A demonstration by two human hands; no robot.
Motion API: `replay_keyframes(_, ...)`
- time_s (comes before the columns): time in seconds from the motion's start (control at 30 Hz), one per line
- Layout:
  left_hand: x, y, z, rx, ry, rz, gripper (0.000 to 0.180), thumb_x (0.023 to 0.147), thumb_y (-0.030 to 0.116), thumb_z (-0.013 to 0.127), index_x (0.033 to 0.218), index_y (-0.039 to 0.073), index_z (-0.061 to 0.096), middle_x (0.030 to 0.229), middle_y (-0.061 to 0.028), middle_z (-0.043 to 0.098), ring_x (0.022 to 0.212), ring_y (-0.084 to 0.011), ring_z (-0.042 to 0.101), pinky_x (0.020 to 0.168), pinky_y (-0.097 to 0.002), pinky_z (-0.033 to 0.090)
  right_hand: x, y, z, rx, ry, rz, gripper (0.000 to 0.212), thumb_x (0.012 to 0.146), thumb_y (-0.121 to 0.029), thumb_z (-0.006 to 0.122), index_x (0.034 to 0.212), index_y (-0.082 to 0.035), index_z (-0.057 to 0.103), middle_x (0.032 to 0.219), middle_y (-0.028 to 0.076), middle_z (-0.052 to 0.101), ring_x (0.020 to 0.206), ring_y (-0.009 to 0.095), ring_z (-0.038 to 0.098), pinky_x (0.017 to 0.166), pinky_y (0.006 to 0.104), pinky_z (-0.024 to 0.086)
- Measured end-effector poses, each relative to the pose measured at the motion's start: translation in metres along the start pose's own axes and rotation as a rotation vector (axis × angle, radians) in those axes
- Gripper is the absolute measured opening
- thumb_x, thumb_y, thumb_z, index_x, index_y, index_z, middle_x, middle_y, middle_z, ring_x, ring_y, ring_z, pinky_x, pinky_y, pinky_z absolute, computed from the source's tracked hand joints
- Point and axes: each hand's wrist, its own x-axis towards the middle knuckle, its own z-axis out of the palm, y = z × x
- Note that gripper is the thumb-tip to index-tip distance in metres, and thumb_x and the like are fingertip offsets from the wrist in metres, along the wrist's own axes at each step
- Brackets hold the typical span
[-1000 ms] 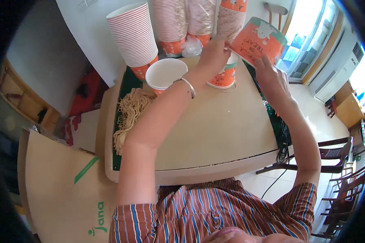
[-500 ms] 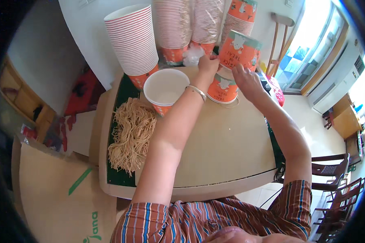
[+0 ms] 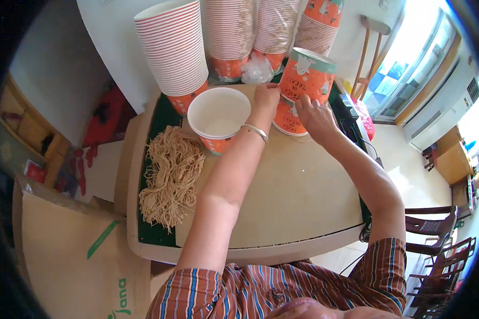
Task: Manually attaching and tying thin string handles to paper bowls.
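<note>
An orange paper bucket (image 3: 306, 80) with a green band stands upside down over a second orange bucket (image 3: 289, 120), also upside down, toward the back right of the table. My left hand (image 3: 267, 97), a bangle on its wrist, is closed at the left side of the upper bucket's lower rim. At the right front of that rim is my right hand (image 3: 316, 118), its fingers bent against the bucket. The fingertips of both hands are partly hidden. Left of my left forearm, an upright white-lined bucket (image 3: 219, 112) sits open, beside a bundle of beige twisted cords (image 3: 173, 181).
Tall stacks of nested buckets (image 3: 171, 50) line the back of the table (image 3: 271, 202), some in clear plastic. A crumpled clear plastic bag (image 3: 257, 70) lies before them. A black device (image 3: 347, 109) with a cable is at the right edge. A cardboard box (image 3: 74, 250) stands left.
The upper bucket has come down over the lower one and is less tilted. Both hands moved slightly left and nearer to me with it.
</note>
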Motion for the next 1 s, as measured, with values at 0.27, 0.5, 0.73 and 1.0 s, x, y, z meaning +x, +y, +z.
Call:
replay_keyframes(0.27,-0.014,-0.022,0.009,-0.423,-0.161,-0.150,0.012,0.089,0.000,0.058,0.097,-0.005,0.066,0.091,-0.0134,0.069,0.082,-0.0247,0.069,0.073,-0.0353,0.057,-0.024,-0.003,0.017,0.046,-0.111,0.038,0.026,0.078,-0.008,0.065,0.102,-0.003,0.056,0.095,0.011,0.054,0.079,0.024,0.065,0.057,0.0362,0.058)
replay_keyframes(0.5,-0.004,-0.048,0.003,-0.428,-0.012,-0.215,0.015,0.092,0.004,0.061,0.106,-0.003,0.064,0.096,-0.0121,0.069,0.081,-0.0247,0.069,0.073,-0.0356,0.057,-0.026,-0.019,0.034,0.071,-0.089,0.043,0.021,0.078,-0.010,0.064,0.097,-0.003,0.059,0.094,0.011,0.054,0.074,0.024,0.065,0.056,0.0368,0.057)
replay_keyframes(0.73,-0.011,-0.060,0.006,-0.233,0.075,-0.248,0.021,0.090,0.008,0.067,0.110,0.001,0.064,0.095,-0.0079,0.070,0.080,-0.0211,0.069,0.067,-0.0327,0.056,-0.037,-0.028,0.033,0.115,-0.215,0.046,0.023,0.079,-0.009,0.065,0.100,-0.006,0.056,0.097,0.010,0.054,0.086,0.025,0.066,0.062,0.0379,0.056)
replay_keyframes(1.0,-0.021,-0.065,-0.013,-0.315,0.007,-0.296,0.019,0.089,0.010,0.068,0.106,0.005,0.064,0.091,-0.0049,0.068,0.071,-0.0165,0.065,0.059,-0.0275,0.052,0.007,0.026,-0.016,0.473,0.345,0.464,0.044,0.084,-0.018,0.072,0.122,-0.007,0.054,0.114,0.017,0.054,0.107,0.037,0.055,0.091,0.0467,0.047)
